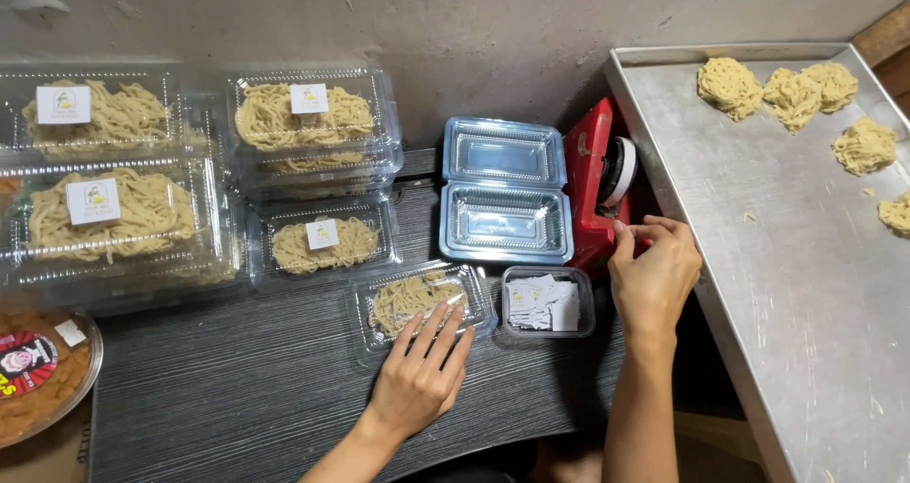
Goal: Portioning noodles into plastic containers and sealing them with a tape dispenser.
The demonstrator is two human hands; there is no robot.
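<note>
Left hand on noodle box; label tub beside; open box empty.

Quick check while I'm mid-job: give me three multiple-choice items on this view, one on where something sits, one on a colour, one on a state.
1. Where is the small tub of paper labels?
A. right of the closed noodle box under the left hand
B. on the metal tray
C. on the stacked boxes

2. What colour is the tape dispenser?
A. blue
B. red
C. green

3. How is the empty box?
A. closed
B. open
C. filled

Answers: 1 A, it sits beside the noodle box that the left hand presses; 2 B, red body at the right hand; 3 B, lid folded back, nothing inside.
</note>
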